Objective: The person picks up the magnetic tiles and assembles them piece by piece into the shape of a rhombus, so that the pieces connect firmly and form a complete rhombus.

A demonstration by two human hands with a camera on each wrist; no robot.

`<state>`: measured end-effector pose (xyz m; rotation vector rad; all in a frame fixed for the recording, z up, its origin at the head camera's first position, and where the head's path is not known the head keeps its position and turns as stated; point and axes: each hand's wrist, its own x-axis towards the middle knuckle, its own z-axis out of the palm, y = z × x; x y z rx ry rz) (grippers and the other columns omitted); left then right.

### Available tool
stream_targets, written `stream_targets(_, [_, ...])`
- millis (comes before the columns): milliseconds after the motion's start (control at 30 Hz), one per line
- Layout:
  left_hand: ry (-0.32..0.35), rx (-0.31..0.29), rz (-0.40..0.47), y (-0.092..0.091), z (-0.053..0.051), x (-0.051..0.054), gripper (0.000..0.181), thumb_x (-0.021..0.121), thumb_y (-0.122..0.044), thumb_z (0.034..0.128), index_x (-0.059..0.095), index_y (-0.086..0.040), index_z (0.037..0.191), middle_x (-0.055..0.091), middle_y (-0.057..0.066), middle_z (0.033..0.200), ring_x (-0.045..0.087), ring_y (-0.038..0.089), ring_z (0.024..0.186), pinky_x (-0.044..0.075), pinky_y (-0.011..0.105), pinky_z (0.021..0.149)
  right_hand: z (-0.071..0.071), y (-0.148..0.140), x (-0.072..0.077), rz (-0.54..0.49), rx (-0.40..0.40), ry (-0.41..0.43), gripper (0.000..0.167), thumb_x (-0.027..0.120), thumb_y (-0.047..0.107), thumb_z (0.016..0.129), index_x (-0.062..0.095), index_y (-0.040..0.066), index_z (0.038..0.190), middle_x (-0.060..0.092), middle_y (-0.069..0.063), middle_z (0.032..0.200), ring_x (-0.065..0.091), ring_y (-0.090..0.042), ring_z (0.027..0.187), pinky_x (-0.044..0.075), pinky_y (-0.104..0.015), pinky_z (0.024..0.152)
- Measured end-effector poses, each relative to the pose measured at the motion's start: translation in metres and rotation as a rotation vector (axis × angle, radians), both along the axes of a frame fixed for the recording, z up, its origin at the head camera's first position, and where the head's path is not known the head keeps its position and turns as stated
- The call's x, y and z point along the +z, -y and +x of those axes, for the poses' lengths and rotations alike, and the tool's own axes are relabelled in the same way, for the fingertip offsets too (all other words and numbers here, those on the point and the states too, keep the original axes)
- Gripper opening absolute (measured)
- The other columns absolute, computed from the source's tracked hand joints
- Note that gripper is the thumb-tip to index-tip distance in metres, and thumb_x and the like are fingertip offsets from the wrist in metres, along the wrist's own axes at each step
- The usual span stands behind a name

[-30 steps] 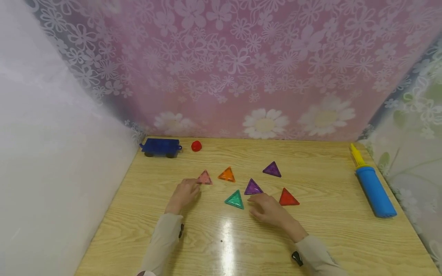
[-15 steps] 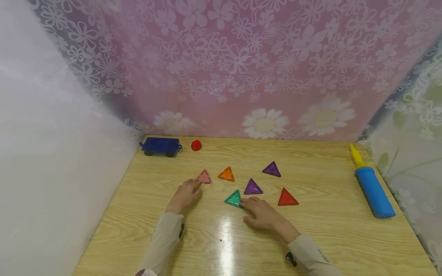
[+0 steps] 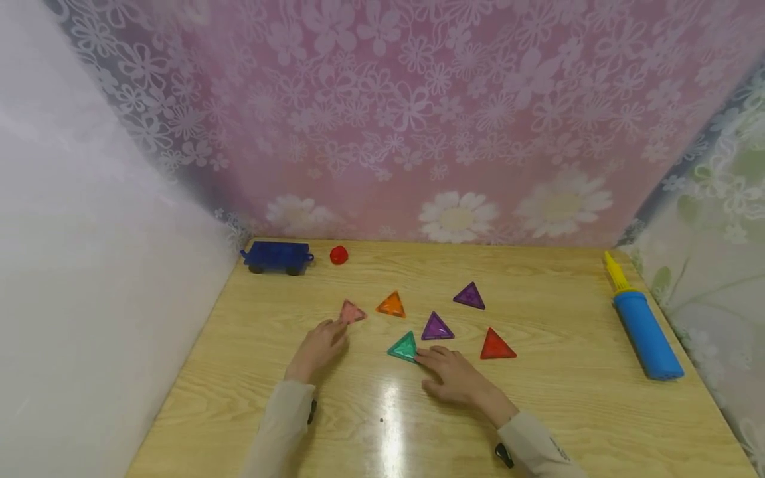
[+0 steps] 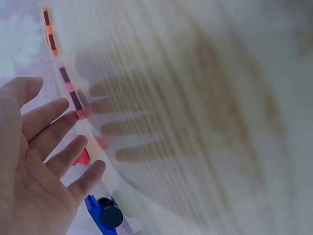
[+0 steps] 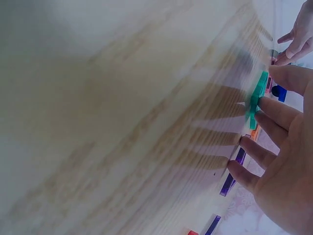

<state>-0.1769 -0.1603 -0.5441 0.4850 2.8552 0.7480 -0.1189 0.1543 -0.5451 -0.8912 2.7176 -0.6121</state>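
On the table lie several translucent triangles. My left hand (image 3: pixel 318 348) touches the near corner of the pink triangle (image 3: pixel 351 312) with its fingertips; in the left wrist view the fingers of that hand (image 4: pixel 51 156) are spread, a fingertip at the pink piece's edge (image 4: pixel 73 93). My right hand (image 3: pixel 457 378) rests its fingertips on the right corner of the green triangle (image 3: pixel 404 348). In the right wrist view the green piece (image 5: pixel 257 98) meets the index fingertip of the right hand (image 5: pixel 279 142). Between and behind them are an orange triangle (image 3: pixel 392 305) and a purple one (image 3: pixel 437 326).
A second purple triangle (image 3: pixel 470 296) and a red triangle (image 3: pixel 497 344) lie to the right. At the back left stand a blue wagon (image 3: pixel 277 257) and a small red object (image 3: pixel 339 255). A blue and yellow pump (image 3: pixel 648 335) lies along the right edge.
The pink triangle has turned slightly under my left fingertips, which have moved a little nearer to me. My right hand has shifted left from beside the purple triangle onto the green one's corner.
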Motion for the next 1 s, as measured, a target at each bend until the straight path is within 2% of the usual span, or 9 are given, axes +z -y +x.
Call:
stream_targets(267, [-0.071,-0.032,0.052,-0.003,0.016,-0.007,0.037,0.052,-0.020,0.0970,0.057,-0.002,0.129,0.057,0.019,0.130,0.049,0.039,0.122,0.038,0.053,0.102,0.004,0.000,-0.002,0.005,0.000,-0.029,0.049,0.057,0.027,0.091,0.053,0.004,0.134,0.048,-0.011,0.142,0.040,-0.037,0.130,0.035,-0.060,0.100])
stream_targets(400, [-0.081,-0.045,0.095,-0.007,0.025,-0.008,0.037,0.053,-0.018,0.0959,0.057,0.000,0.128,0.056,0.019,0.131,0.049,0.038,0.123,0.038,0.051,0.103,0.005,-0.002,-0.002,-0.005,0.002,-0.037,0.048,0.057,0.027,0.091,0.054,0.003,0.133,0.048,-0.011,0.141,0.039,-0.038,0.130,0.034,-0.061,0.099])
stream_targets(633, [-0.073,-0.091,0.063,-0.017,0.039,-0.010,0.041,0.052,-0.021,0.0968,0.054,0.001,0.131,0.055,0.018,0.133,0.045,0.039,0.127,0.036,0.052,0.105,0.010,-0.005,-0.002,-0.031,0.004,-0.039,0.048,0.059,0.025,0.090,0.054,0.003,0.133,0.049,-0.012,0.140,0.040,-0.040,0.129,0.034,-0.062,0.099])
stream_targets(1000, [-0.129,-0.160,0.017,-0.036,0.064,-0.006,0.040,0.052,-0.022,0.0960,0.056,0.003,0.128,0.054,0.019,0.133,0.045,0.037,0.128,0.036,0.048,0.106,0.017,-0.012,-0.001,-0.063,0.002,-0.036,0.049,0.060,0.030,0.089,0.056,0.005,0.130,0.052,-0.012,0.137,0.042,-0.039,0.128,0.035,-0.060,0.099])
